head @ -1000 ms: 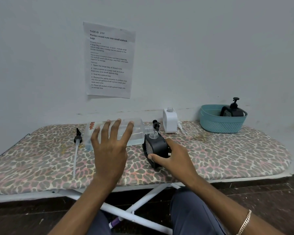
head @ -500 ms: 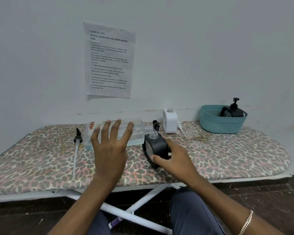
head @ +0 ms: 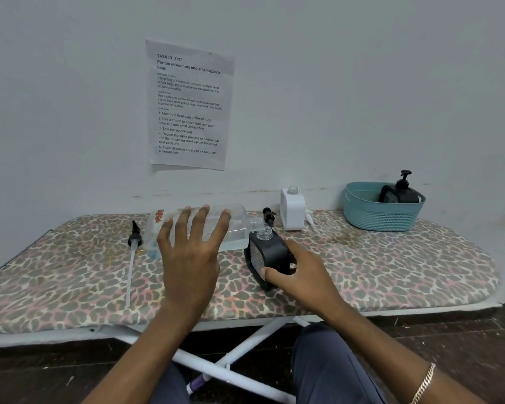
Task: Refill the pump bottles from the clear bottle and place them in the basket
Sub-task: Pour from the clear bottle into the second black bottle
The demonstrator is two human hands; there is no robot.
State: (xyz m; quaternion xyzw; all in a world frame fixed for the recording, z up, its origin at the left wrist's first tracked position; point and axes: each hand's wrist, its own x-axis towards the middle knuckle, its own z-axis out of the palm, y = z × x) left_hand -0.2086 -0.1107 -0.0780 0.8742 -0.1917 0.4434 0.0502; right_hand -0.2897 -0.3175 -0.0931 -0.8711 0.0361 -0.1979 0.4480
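Note:
My left hand (head: 191,252) grips the clear bottle (head: 236,225), held on its side with its open neck over the mouth of a black pump bottle (head: 267,253). A little liquid lies along the clear bottle's lower side. My right hand (head: 296,277) holds the black bottle, which stands uncapped and slightly tilted on the board. A white bottle (head: 292,209) without its pump stands by the wall. Another black pump bottle (head: 400,191), with pump fitted, sits in the teal basket (head: 362,212) at the right.
A loose black pump with a long tube (head: 133,252) lies left of the clear bottle. Another black pump head (head: 268,214) and a white pump (head: 309,219) lie near the white bottle. All rests on a leopard-print ironing board (head: 391,266) against a wall with a paper sheet (head: 188,104).

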